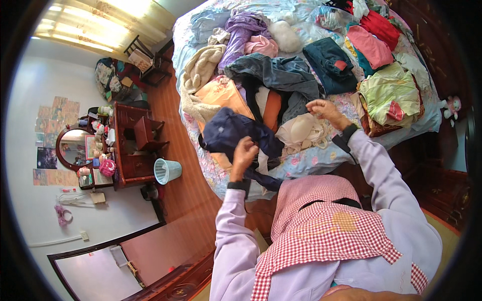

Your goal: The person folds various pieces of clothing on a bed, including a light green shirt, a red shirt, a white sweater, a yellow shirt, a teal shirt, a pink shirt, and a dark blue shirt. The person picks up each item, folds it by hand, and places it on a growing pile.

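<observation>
My left hand [245,152] is at the near edge of a navy garment [235,131]; its fingers are curled, and whether they pinch the cloth cannot be told. Above and beside a cream bra [303,131], my right hand [325,111] has its fingers bent, with no cloth plainly between them. Just beyond lie blue denim jeans [276,73], crumpled, and an orange cloth [222,98]. A beige fleece garment [203,67] curves along the left. Folded dark teal trousers [329,66] lie farther right, near a stack topped by a light green cloth [391,92].
The clothes lie on a bed with a floral sheet [312,163]. Purple clothing [244,30], a white fluffy item [285,36] and pink folded cloth [371,47] are farther back. A light blue basket [167,171] stands on the floor at left, by a wooden dressing table [131,165].
</observation>
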